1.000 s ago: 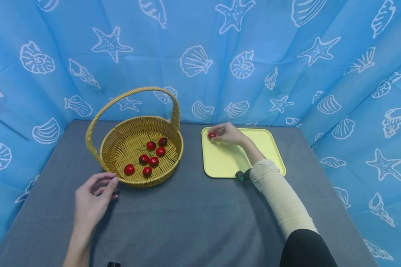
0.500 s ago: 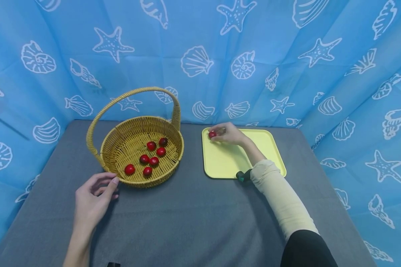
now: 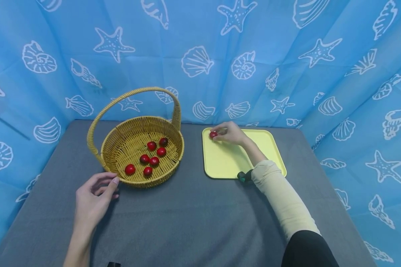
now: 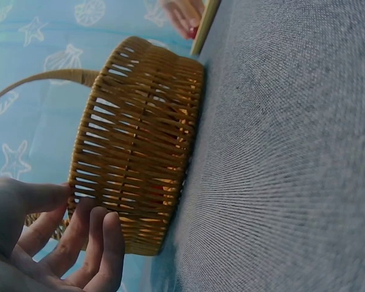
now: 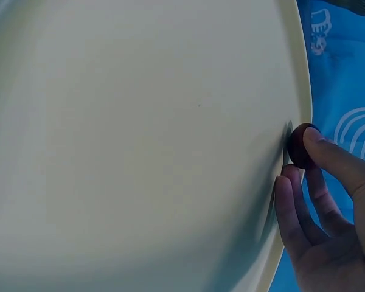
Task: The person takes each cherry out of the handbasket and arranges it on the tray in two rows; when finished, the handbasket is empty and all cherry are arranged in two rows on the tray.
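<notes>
On the left stands a woven wicker basket (image 3: 142, 183) with a tall arched handle and several red cherries (image 3: 130, 170) spread over its bottom. My left hand (image 3: 95, 194) pinches the basket's near-left rim between thumb and fingers; the left wrist view shows the thumb at the rim and the other fingers along the outer wall. Over the far-left corner of a pale yellow tray (image 3: 220, 168), my right hand (image 3: 228, 133) holds one dark red cherry (image 5: 300, 146) between thumb and fingers. Its other fingertips lie close to the tray surface in the right wrist view.
Grey cloth (image 3: 180, 222) covers the table, with a gap of it between basket and tray. A blue curtain (image 3: 200, 33) printed with white shells and starfish hangs behind and at the sides. A dark strap piece (image 3: 244, 176) juts from the right sleeve over the tray's near edge.
</notes>
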### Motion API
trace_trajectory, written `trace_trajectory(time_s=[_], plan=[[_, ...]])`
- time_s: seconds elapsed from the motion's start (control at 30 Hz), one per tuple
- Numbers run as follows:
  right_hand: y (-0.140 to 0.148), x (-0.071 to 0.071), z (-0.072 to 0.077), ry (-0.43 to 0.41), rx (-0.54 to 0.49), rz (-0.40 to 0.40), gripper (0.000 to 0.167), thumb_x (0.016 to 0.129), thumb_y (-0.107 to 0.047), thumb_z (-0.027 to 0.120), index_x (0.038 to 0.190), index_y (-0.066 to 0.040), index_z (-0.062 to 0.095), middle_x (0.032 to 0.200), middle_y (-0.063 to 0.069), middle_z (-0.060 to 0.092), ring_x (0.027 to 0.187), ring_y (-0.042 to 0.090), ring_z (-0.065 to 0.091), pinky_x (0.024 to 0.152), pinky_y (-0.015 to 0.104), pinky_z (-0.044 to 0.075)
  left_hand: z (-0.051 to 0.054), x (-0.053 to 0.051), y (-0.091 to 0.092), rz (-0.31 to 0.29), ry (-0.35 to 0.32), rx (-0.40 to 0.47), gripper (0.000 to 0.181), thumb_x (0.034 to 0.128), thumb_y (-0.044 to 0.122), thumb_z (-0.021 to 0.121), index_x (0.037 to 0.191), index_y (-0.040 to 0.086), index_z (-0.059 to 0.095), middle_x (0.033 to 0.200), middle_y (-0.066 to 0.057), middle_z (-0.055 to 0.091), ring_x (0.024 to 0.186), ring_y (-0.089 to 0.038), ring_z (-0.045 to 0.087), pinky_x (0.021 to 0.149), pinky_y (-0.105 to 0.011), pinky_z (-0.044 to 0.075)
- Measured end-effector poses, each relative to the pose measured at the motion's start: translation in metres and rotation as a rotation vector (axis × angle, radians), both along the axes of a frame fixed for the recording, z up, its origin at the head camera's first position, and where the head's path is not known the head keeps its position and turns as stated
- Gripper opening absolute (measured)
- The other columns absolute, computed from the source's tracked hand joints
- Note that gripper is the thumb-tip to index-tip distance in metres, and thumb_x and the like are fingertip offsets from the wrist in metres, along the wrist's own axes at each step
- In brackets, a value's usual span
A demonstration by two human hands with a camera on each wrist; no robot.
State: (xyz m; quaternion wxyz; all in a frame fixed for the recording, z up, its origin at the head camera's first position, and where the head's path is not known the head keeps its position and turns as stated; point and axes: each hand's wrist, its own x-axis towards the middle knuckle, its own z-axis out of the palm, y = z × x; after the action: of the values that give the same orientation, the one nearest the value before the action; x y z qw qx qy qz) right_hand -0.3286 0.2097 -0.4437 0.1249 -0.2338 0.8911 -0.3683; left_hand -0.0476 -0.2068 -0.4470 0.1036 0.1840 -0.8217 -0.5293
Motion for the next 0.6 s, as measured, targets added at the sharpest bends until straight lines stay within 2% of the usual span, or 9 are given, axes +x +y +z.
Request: trace_trajectory(time_s=[0.3,0.6], plan=[[0.0017,0.0025,0.0029,0.019,0.000,0.002,0.039,0.092,-0.001,0.084,0.130,0.003,0.075,0.124,0.028,0.076,0.112,0.046,0.079,0.084,0.034,0.071,0.0002,0.0002,0.0002,0.001,0.010,-0.006,0.029,0.1044,0.022,0.075,0.131,0.010,0.071,0.110,0.008,0.073,0.081,-0.001,0.075,0.068,-0.021,0.067],[0.0071,0.0006,0.0040,0.032,-0.002,0.006,0.038,0.093,-0.004,0.085,0.129,0.001,0.076,0.121,0.027,0.077,0.104,0.044,0.081,0.079,0.031,0.070,0.0008,0.0003,0.0009,0.006,0.003,-0.011,0.029,0.1044,0.023,0.075,0.130,0.011,0.072,0.112,0.007,0.072,0.082,-0.001,0.075,0.068,-0.021,0.066]])
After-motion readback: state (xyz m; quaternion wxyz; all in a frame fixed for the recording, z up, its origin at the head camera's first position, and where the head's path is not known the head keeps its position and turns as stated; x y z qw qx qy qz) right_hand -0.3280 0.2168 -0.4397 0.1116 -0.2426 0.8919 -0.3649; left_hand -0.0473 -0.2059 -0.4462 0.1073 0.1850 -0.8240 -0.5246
